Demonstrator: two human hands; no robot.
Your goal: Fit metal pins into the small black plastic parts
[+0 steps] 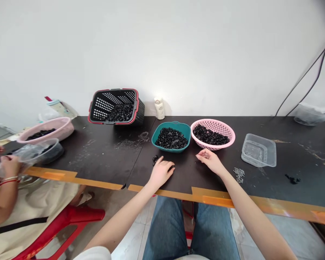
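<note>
My left hand (161, 173) rests low over the dark table, fingers apart and bent downward. Its index fingertip is beside a few small round black parts (155, 159), in front of a teal basket (171, 124) of black ring-like pieces (171, 138). A dark spot shows at its other fingertips; I cannot tell whether it is a part. My right hand (210, 161) is just in front of a pink basket (227, 130) of black pieces (209, 135). Its thumb and fingertips are pinched together, and anything between them is too small to name.
Right of my right forearm lie small silvery metal pieces (238, 174), a clear plastic tub (271, 155) and a black clump (293, 179). A dark basket (141, 112) and white bottle (159, 109) stand behind. A co-worker's hands (11, 165) handle a clear bag at left.
</note>
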